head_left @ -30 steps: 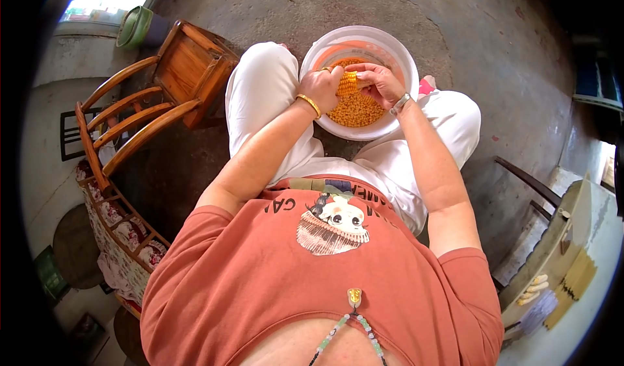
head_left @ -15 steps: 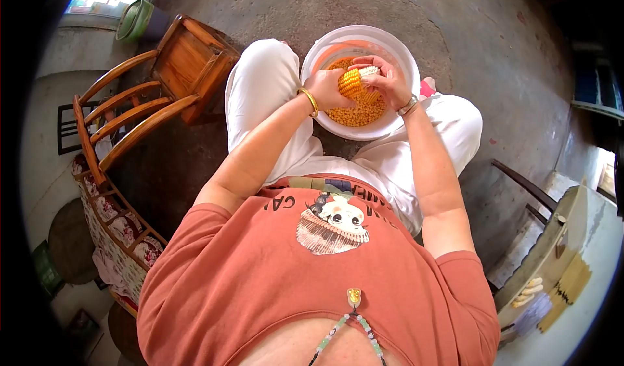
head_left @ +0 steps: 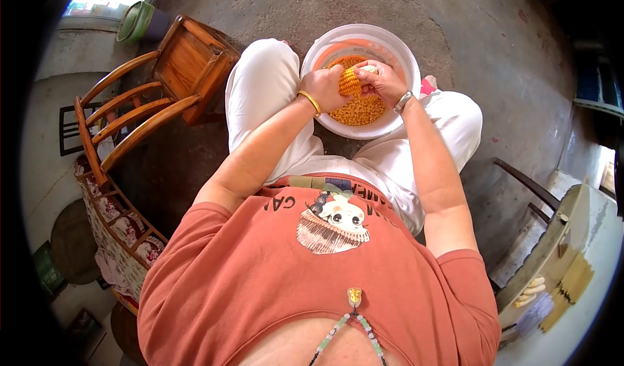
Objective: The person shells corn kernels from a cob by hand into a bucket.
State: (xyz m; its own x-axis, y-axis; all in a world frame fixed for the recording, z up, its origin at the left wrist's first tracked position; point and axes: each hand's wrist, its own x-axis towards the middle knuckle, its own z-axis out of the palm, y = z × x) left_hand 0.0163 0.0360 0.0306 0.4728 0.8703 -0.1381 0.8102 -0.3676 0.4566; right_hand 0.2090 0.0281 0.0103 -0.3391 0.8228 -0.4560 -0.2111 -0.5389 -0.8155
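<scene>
My left hand (head_left: 326, 88), with a gold bangle at the wrist, is wrapped around an ear of corn (head_left: 349, 82). Yellow kernels cover the part of the ear beside that hand, while a pale stripped end shows near the other hand. My right hand (head_left: 385, 85), wearing a silver-coloured band, has its fingers bent and pressed against the stripped end. Below both hands is a white bucket (head_left: 408, 57) between the knees. Loose corn kernels (head_left: 359, 113) cover its bottom. The fingers hide part of the ear.
A wooden chair (head_left: 188, 67) stands on the left, close to my left knee. Behind it is a green and grey bin (head_left: 136, 22). On the right, a ledge (head_left: 539, 255) holds several pale cobs (head_left: 530, 292). Bare concrete floor (head_left: 494, 61) surrounds the bucket.
My right hand has shifted slightly left along the ear, and its fingers have drawn in closer over the stripped end. The left hand keeps its grip with a small turn of the ear.
</scene>
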